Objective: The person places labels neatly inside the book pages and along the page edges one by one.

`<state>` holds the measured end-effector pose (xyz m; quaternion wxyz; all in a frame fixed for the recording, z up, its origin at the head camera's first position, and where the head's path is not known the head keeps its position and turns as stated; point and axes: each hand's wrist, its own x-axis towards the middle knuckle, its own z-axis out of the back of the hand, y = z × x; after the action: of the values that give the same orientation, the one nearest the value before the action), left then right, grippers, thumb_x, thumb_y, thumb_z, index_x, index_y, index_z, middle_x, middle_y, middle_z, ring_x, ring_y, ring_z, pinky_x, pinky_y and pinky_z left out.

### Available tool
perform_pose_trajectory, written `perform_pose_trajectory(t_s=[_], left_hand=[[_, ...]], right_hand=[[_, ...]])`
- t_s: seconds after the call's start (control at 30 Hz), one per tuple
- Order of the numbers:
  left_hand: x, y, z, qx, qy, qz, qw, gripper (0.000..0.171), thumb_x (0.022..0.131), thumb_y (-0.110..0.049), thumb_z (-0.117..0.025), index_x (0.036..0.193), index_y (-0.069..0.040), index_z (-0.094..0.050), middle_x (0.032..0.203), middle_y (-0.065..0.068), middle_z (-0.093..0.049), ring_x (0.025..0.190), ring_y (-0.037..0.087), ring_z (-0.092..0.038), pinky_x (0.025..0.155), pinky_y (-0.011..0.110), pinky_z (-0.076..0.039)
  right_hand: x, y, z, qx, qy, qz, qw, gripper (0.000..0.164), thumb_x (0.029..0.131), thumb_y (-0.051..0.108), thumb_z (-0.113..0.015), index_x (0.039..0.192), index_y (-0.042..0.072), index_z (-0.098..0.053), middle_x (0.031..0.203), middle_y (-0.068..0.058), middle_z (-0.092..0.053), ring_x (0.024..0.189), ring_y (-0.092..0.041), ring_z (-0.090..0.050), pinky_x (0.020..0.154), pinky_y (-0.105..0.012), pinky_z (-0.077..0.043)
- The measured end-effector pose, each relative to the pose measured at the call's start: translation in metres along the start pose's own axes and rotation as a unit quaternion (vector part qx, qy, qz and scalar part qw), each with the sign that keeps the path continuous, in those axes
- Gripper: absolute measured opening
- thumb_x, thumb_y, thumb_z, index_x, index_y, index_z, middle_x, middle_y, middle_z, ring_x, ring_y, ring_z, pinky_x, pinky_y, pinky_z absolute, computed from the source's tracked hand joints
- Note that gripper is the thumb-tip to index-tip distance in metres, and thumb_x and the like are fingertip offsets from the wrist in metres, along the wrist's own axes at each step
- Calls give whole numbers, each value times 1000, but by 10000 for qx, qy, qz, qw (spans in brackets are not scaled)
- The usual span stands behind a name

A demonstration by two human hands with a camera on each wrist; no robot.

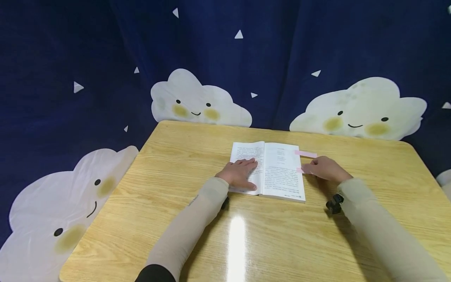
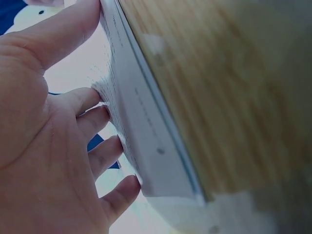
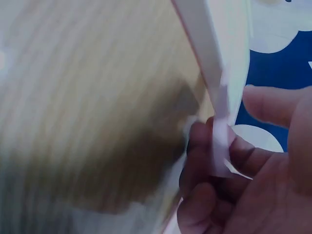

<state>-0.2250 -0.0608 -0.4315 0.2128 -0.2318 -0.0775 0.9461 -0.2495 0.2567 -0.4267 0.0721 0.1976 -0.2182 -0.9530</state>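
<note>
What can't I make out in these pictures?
Open book's print: too small to read in the head view; blurred in the left wrist view.
Part of the left page: covered by the person's left grip, head view.
Lower pink page tab's outer end: hidden by the right grip, head view.
Wooden table's near edge: cut off by the head view's bottom.

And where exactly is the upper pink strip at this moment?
In the head view, the upper pink strip sticks out past the right edge of the open book, near its top corner, just above the right hand in the picture.
</note>
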Motion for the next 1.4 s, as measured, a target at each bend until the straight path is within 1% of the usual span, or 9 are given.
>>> perform_pose_trajectory(t_s=[0.1, 0.2, 0.33, 0.4, 0.5, 0.73, 0.9, 1.2, 1.4], left_hand=[[1, 1, -2, 18, -1, 39, 10000, 88, 90, -59, -62, 160, -33, -15, 168, -15, -8, 157, 18, -14, 125, 50, -19], [1, 1, -2, 14, -16, 33, 10000, 88, 90, -59, -62, 160, -33, -15, 168, -16, -8, 157, 18, -14, 125, 50, -19], [2, 1, -2, -1, -41, -8, 10000, 88, 90, -59, -62, 160, -33, -16, 168, -15, -8, 157, 18, -14, 124, 50, -19], [2, 0, -2, -10, -52, -22, 10000, 88, 90, -59, -62, 160, -32, -16, 168, -15, -9, 157, 18, -14, 124, 50, -19], [2, -2, -2, -25, -42, -36, 10000, 88, 90, -58, -63, 160, -31, -16, 169, -14, -9, 157, 19, -14, 124, 51, -20], [2, -5, -3, 13, 4, -51, 10000, 90, 89, -59, -64, 160, -32, -16, 169, -14, -8, 157, 19, -14, 124, 51, -20], [-1, -5, -7, -1, -15, -64, 10000, 90, 89, -59, -64, 160, -31, -17, 168, -14, -10, 157, 19, -16, 124, 51, -21], [-1, -7, -4, 95, -59, -91, 9999, 88, 90, -59, -63, 160, -30, -18, 168, -13, -11, 156, 19, -16, 123, 51, -22], [-1, -9, 1, 483, -88, 42, 9988, 88, 89, -60, -63, 160, -30, -19, 168, -14, -13, 156, 18, -19, 122, 49, -26]], right_hand=[[-2, 2, 1, -106, -459, 182, 9987, 34, 97, 34, -57, 88, 3, -68, 73, -3, -58, 68, -18, -48, 61, -28, -35], [-4, 5, -5, -314, -1013, 827, 9909, 22, 94, 19, -60, 97, 3, -74, 79, -7, -67, 69, -19, -50, 63, -29, -37], [-7, 5, -17, -779, -1665, 1990, 9626, 20, 87, 2, -61, 97, 2, -79, 87, -12, -76, 75, -25, -61, 73, -40, -48], [-10, 5, -21, -1004, -1928, 2204, 9509, 21, 87, 0, -61, 97, 3, -79, 92, -14, -77, 84, -29, -65, 84, -48, -49], [-16, 5, -23, -1215, -2006, 2067, 9499, 19, 89, 4, -64, 99, 5, -80, 96, -15, -75, 92, -33, -64, 92, -53, -45], [-33, 22, -19, -1912, -1367, 1319, 9630, 21, 93, 17, -66, 109, 15, -79, 90, -10, -67, 87, -34, -54, 67, -53, -44], [-35, 34, -19, -2047, -1212, 1078, 9653, 24, 93, 13, -61, 109, 13, -79, 92, -11, -69, 88, -33, -53, 72, -57, -42], [-36, 26, -21, -1781, -1042, 1031, 9730, 30, 96, 19, -58, 121, 13, -73, 105, -15, -71, 105, -45, -55, 73, -59, -41], [-38, 23, -22, -1760, -1222, 1188, 9695, 32, 95, 21, -58, 123, 14, -72, 105, -17, -67, 101, -42, -56, 71, -57, -41]])
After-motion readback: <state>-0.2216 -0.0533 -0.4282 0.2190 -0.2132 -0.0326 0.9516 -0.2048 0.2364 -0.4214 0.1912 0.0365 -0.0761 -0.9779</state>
